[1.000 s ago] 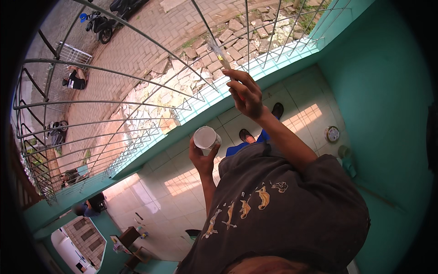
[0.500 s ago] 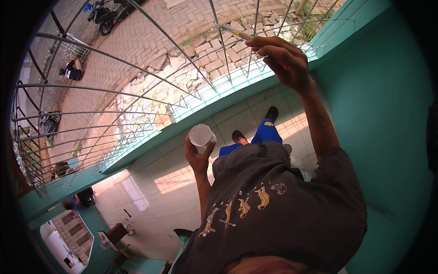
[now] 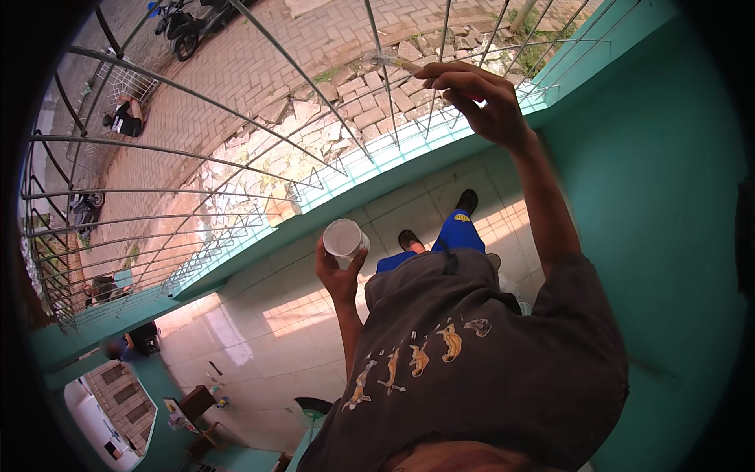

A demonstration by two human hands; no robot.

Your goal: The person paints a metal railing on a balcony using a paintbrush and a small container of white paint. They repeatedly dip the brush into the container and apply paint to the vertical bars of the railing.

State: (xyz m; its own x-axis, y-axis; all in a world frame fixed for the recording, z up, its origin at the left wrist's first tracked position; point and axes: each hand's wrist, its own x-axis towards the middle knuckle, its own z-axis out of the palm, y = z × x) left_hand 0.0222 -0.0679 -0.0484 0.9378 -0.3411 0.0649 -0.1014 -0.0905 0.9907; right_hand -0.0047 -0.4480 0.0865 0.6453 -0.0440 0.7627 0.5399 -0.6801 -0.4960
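My left hand (image 3: pixel 339 277) is wrapped round a white cup-like tub (image 3: pixel 345 237), held upright over the tiled floor. Pale stuff shows inside the tub; I cannot tell how full it is. Raised at the upper right, my right hand (image 3: pixel 484 98) grips the handle of a thin paintbrush (image 3: pixel 406 65) between thumb and fingers. The brush points left, its bristle end at the bars of a metal grille (image 3: pixel 377 71). Whether the bristles touch a bar is hard to tell.
A green sill (image 3: pixel 370 182) runs below the grille, and a green wall (image 3: pixel 653 197) rises at my right. Outside lie broken paving stones (image 3: pixel 377 102) and a parked motorbike (image 3: pixel 189 31). Wooden furniture (image 3: pixel 197 401) and a person (image 3: pixel 141 340) are at the lower left.
My right hand and the brush have shifted slightly left along the grille. My left hand still holds the tub, a little lower and further left.
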